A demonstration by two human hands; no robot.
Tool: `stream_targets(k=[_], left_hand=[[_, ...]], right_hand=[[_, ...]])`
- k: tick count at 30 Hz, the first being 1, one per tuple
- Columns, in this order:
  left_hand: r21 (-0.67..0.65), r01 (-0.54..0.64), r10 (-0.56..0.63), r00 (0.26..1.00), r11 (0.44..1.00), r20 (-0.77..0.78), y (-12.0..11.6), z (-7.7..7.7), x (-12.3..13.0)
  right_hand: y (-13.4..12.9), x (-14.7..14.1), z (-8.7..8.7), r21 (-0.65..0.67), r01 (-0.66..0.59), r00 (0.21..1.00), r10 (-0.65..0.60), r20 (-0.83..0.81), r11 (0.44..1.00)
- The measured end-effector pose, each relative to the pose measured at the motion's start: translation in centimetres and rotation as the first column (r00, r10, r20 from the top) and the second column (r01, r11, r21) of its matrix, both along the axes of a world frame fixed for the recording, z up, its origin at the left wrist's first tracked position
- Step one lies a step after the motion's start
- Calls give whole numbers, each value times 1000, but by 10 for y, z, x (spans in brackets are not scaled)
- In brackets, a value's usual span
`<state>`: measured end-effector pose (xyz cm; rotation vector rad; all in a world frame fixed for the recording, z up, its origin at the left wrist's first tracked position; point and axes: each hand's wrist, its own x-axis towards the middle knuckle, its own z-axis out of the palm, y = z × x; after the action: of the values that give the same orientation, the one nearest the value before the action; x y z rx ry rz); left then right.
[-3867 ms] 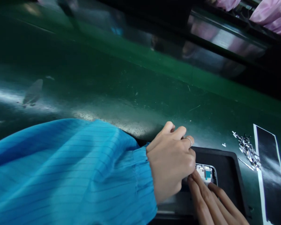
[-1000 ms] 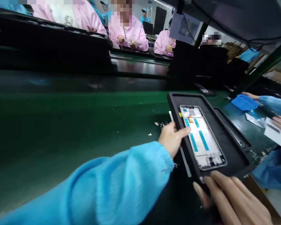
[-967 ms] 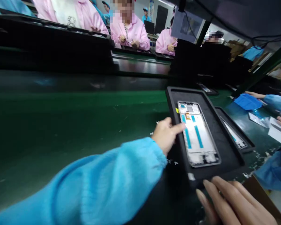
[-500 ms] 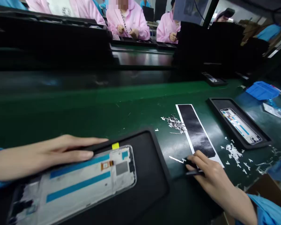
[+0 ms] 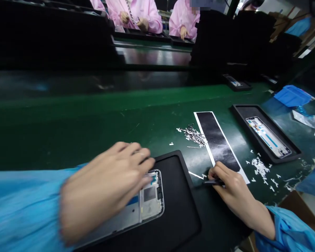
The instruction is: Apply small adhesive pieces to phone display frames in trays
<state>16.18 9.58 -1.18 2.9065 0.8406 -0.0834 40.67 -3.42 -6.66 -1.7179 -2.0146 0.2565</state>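
My left hand (image 5: 105,190) is blurred with motion and curves over a phone frame (image 5: 151,199), hiding most of it. The frame lies in a black tray (image 5: 177,210) and shows a grey metal plate and blue strips. My right hand (image 5: 235,189) grips slim black tweezers (image 5: 212,182) at the lower end of a black strip on white backing (image 5: 216,140). A pile of small metal pieces (image 5: 191,135) lies left of that strip.
A second black tray (image 5: 238,117) holds another phone frame (image 5: 267,136) at the right, with white scraps (image 5: 259,168) beside it. A blue bin (image 5: 292,96) stands further right on the green bench (image 5: 94,140). Co-workers in pink coats (image 5: 133,14) sit beyond a black divider (image 5: 49,38).
My left hand has gone from lying flat along the frame to curling over its end, covering more of it. My right hand stays near the strip's lower end with the tweezers.
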Motion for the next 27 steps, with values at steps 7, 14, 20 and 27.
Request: stream_targets(k=[7,14,20,27], left_hand=[[-103,199,-190,977,975,94,-31,-12,102],[-100,274,-269,961,956,65,-32,-27,116],[-217,298,-266,950,930,165,-37,-15,113],[-339,323,-207,918,884,337,-50,-15,116]], right_hand=[[-14,7,13,101,119,990,-110,-92,988],[-30,8,12,107,211,958,-183,-222,972],[-29,8,8,92,191,942,-156,-296,977],[-31,1,14,112,76,936,-32,-351,991]])
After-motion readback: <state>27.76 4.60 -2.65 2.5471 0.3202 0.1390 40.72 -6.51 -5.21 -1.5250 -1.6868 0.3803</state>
